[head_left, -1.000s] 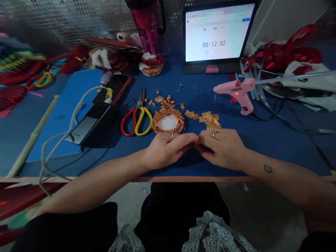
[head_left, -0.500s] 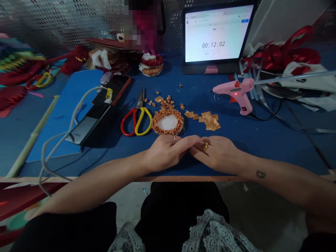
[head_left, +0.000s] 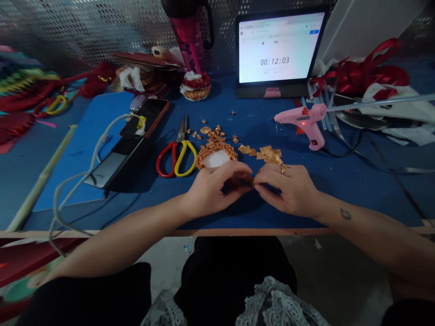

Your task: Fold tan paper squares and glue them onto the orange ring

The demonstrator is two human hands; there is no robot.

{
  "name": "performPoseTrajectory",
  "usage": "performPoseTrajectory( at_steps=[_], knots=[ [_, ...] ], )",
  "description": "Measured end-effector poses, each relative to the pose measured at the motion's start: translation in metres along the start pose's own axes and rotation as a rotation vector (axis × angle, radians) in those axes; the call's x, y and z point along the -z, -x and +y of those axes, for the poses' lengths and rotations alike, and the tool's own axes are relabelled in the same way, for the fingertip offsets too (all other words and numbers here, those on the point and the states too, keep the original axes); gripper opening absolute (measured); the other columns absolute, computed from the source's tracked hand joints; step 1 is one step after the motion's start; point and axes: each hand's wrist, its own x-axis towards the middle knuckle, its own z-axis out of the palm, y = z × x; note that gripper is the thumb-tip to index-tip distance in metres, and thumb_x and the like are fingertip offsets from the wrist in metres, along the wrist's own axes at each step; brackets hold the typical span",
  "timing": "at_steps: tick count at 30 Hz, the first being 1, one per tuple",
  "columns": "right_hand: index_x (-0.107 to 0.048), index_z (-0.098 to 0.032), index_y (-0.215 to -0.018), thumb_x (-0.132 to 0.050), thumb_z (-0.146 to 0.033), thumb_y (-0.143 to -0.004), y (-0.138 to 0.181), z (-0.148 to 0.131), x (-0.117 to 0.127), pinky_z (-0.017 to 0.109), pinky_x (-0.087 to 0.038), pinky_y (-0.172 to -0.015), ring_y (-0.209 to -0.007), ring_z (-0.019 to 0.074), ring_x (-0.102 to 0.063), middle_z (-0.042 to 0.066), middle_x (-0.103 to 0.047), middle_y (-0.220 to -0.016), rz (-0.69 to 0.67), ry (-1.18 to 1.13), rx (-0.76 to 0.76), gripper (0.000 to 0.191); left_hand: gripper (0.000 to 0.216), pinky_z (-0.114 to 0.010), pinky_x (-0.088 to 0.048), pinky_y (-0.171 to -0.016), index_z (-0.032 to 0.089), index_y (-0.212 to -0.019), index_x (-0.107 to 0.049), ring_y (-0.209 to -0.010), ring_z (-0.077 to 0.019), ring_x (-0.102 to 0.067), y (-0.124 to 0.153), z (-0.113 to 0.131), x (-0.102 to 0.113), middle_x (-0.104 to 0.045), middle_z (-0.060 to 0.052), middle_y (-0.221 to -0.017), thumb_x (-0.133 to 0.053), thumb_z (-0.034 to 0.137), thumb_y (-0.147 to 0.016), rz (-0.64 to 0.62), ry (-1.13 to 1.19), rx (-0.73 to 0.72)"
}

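My left hand (head_left: pixel 212 190) and my right hand (head_left: pixel 288 188) meet fingertip to fingertip at the front of the blue table. Both pinch one small orange paper piece (head_left: pixel 252 181) between them; most of it is hidden by the fingers. Just behind my left hand lies a round white disc ringed with orange folded paper (head_left: pixel 216 155). A heap of orange paper squares (head_left: pixel 268 154) lies behind my right hand, which wears a gold ring. More orange scraps (head_left: pixel 214 132) are scattered behind the disc.
Red-and-yellow scissors (head_left: pixel 176 151) lie left of the disc. A pink glue gun (head_left: pixel 304 121) stands at the right, its cord trailing. Two phones (head_left: pixel 131 142) with a white cable sit at the left. A tablet (head_left: pixel 277 50) showing a timer stands at the back; red ribbons (head_left: pixel 367 72) far right.
Both hands lifted off the table and curled, from pressing flat together to pinching the small paper piece between their fingertips. The timer moved on one second.
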Motion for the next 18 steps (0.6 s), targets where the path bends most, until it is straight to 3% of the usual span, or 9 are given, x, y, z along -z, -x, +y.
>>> performPoseTrajectory(
  at_steps=[3,6,18],
  knots=[
    [-0.053,-0.019,-0.088,-0.049,-0.016,-0.079,0.0007,0.0,0.001,0.02,-0.037,-0.062,-0.073,0.008,-0.056,-0.002,-0.062,-0.082,0.036,-0.026,0.001,0.011,0.018,-0.013,-0.049,-0.057,0.013,-0.093,-0.053,-0.059,-0.0047,-0.06,-0.0002,0.0012,0.0015,-0.064,0.0,-0.077,-0.057,0.019,-0.077,-0.015,-0.002,0.022],
    [-0.053,-0.019,-0.088,-0.049,-0.017,-0.079,0.0012,-0.0003,0.0005,0.02,-0.038,-0.064,-0.073,0.0085,-0.057,-0.002,-0.061,-0.08,0.015,-0.022,0.005,0.01,0.01,-0.015,-0.047,-0.055,0.014,-0.086,-0.056,-0.06,-0.0063,-0.059,-0.0007,0.0011,0.0014,-0.063,-0.001,-0.072,-0.052,0.018,-0.078,-0.052,-0.074,-0.063],
    [-0.053,-0.018,-0.086,-0.045,-0.018,-0.08,0.0006,-0.0034,-0.0057,0.021,-0.038,-0.061,-0.071,0.009,-0.055,-0.001,-0.06,-0.078,-0.018,0.081,0.075,0.01,0.012,-0.016,-0.041,-0.05,0.015,-0.07,-0.057,-0.059,-0.007,-0.057,0.0039,-0.0031,-0.0067,-0.061,0.001,-0.065,-0.048,0.013,-0.078,-0.031,-0.275,-0.222]
  ],
)
